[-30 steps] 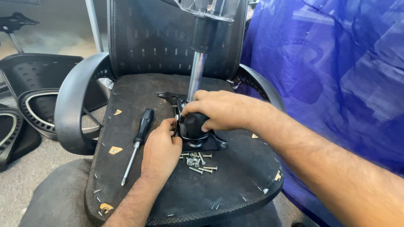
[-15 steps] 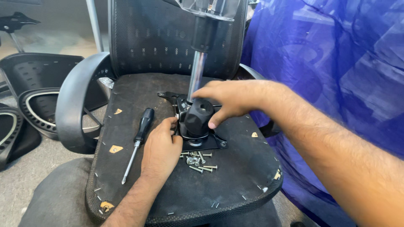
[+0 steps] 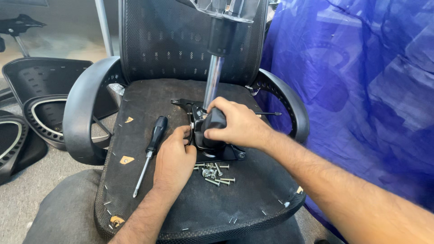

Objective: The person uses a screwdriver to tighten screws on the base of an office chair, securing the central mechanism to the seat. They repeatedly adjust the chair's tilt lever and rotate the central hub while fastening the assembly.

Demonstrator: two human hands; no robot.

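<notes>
My right hand (image 3: 235, 124) wraps the black knob (image 3: 212, 129) of the chair mechanism (image 3: 226, 153) mid-seat underside (image 3: 181, 212), my left hand (image 3: 174, 158) pinches its edge, screws (image 3: 214, 174) just beside.

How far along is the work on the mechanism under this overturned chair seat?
Done: the black mechanism plate sits on the seat underside, with the gas cylinder standing in it.
In hand: the right hand grips the black knob; the left hand steadies the plate's edge.
Left: loose screws lie unfastened beside the plate, and the screwdriver lies untouched.
</notes>
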